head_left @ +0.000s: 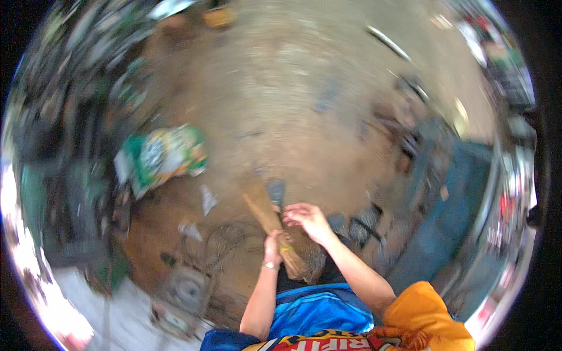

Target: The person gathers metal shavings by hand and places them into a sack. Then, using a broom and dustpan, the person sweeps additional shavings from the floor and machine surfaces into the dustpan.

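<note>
A straw-coloured hand broom (pixel 263 206) slants across the front of my body, its wide end pointing away from me over the floor. My left hand (pixel 273 245) is wrapped round its bundled part, near a yellow band. Just right of the broom, my right hand (pixel 308 220) hovers with its fingers loosely apart and nothing seen in them. Whether its fingertips touch the broom is hard to tell through the blur. Beyond my hands a dark grey shoe (pixel 276 190) shows beside the broom.
A green and white printed sack (pixel 170 153) lies on the brown floor at the left. Below it are loose wire (pixel 227 238) and a grey metal device (pixel 186 286). A long blue metal piece (pixel 448 210) stands at the right. A pale rod (pixel 389 42) lies far off.
</note>
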`<action>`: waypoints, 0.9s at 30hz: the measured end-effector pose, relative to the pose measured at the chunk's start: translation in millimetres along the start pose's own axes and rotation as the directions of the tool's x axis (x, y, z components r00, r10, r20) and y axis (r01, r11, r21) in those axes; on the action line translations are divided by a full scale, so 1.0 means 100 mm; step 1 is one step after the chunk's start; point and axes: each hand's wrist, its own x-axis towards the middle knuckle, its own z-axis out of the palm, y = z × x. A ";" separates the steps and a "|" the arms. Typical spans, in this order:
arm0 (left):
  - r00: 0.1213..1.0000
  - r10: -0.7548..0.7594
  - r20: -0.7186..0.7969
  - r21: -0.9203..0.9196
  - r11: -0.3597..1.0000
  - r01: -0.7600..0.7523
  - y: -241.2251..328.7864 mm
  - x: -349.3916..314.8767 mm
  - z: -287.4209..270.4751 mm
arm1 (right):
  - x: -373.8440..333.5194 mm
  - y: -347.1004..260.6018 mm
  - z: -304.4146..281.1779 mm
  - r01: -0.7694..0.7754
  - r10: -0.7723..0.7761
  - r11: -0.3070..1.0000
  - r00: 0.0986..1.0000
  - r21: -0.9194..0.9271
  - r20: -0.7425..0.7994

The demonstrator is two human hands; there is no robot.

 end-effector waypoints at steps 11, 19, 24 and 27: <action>0.996 0.054 0.066 0.528 0.845 -0.081 -1.42 -0.03 1.44 | -2.08 0.95 -1.93 0.137 -0.173 0.983 0.907 -0.120 -0.385; 0.971 0.043 0.235 0.813 0.539 -0.221 -3.23 -0.72 1.56 | -3.31 1.59 -3.01 0.210 -0.202 0.933 0.978 0.292 -0.060; 0.874 -0.266 0.407 0.912 0.067 -0.404 -3.84 -1.34 1.44 | -4.06 1.79 -3.12 0.194 -0.144 0.918 0.976 0.346 -0.165; 0.845 -0.490 0.213 0.975 0.161 -0.152 -3.78 -1.47 1.45 | -4.61 1.94 -2.88 0.294 -0.203 0.935 0.902 0.197 -0.380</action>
